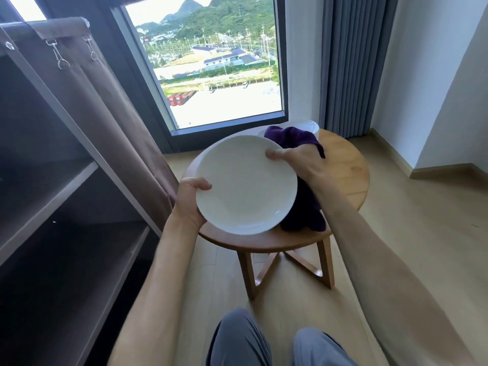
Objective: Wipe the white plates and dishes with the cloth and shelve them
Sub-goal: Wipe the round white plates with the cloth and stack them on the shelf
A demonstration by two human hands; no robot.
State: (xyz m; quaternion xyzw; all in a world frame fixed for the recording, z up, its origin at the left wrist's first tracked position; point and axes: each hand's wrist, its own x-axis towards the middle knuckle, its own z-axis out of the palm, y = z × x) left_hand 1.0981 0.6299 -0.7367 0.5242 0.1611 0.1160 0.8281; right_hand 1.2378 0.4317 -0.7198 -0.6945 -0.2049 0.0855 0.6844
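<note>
Gripping the white plate [247, 184] by opposite rims above the round wooden table [346, 165]: left hand [191, 200] has its thumb curled over the near-left edge, right hand [297, 165] pinches the far-right edge with the purple cloth [293, 140] bunched under its fingers. Plate tilted, face toward the camera. More white dishes [307, 127] sit at the table's far edge behind the cloth; dark shelf unit [66, 186] stands left of the table.

The plate [247, 184] is plain white; the cloth [293, 140] is deep purple; the round desk [343, 165] is warm brown wood; the shelf [52, 186] is dark brown; the curtain [353, 64] is grey-blue; the trousers [240, 339] are grey.
</note>
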